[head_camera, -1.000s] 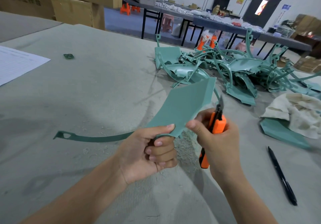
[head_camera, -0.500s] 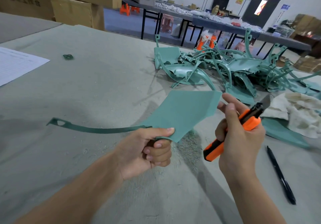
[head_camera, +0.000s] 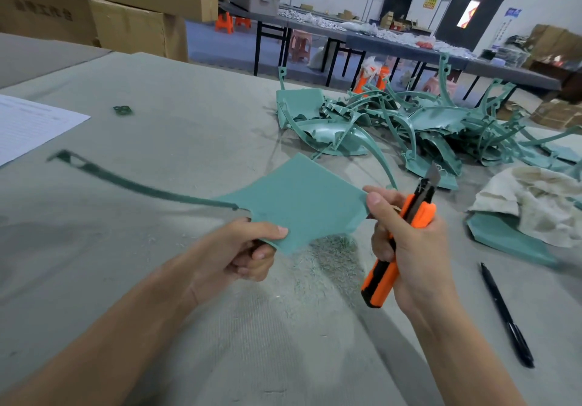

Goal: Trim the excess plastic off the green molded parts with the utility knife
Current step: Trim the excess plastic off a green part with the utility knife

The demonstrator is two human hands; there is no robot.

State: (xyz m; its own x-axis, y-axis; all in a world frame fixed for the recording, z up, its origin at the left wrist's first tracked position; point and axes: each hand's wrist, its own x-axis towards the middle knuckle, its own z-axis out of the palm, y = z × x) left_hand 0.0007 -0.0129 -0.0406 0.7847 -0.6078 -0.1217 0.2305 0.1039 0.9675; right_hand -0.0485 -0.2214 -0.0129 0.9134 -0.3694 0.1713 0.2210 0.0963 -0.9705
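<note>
Knife [head_camera: 420, 213] beside part [head_camera: 299, 198]'s right edge

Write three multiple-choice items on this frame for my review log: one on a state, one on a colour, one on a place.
1. The left hand
A. grips the green part at its near corner
B. lies flat and holds nothing
C. hangs idle

2. The utility knife in the right hand has a handle that is
A. yellow
B. orange and black
C. blue

3. The black pen lies on the table
A. between the hands
B. left of the left hand
C. right of the right hand

Answers:
1 A: the thumb lies on top of the part's near corner and the fingers curl beneath it.
2 B: the body is orange with a black strip, and the blade is extended.
3 C: it lies alone past the right forearm.
</note>
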